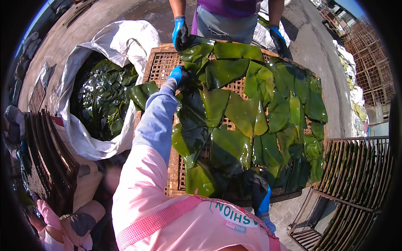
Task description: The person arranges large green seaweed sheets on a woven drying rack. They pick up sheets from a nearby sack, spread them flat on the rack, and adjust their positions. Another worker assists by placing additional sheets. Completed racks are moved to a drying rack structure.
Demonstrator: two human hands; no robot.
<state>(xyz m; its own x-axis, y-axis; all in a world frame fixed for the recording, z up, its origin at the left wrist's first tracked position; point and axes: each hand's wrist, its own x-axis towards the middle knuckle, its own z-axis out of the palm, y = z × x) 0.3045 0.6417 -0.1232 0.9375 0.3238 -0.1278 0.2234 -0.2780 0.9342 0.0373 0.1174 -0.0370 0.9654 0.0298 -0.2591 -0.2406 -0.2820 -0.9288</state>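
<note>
Cut pieces of wet green kelp [230, 147] lie side by side over a woven lattice tray [161, 64] with a wooden frame. My left hand [179, 77], in a blue and black glove, reaches over the tray's left part and touches the kelp there. Its fingers are hidden against the dark pieces. One kelp piece [144, 93] overhangs the left rim beside my forearm. At the near edge, my right hand [261, 191] wears a matching glove, its fingertips on kelp; whether they grip is not clear.
Opposite, a co-worker's gloved hands [180, 34] are at the far rim. A white woven sack [103, 150] full of kelp stands left, near stacked trays [51, 157]. Kelp-laden trays fill a rack [355, 172] at right. Another person [67, 226] is at lower left.
</note>
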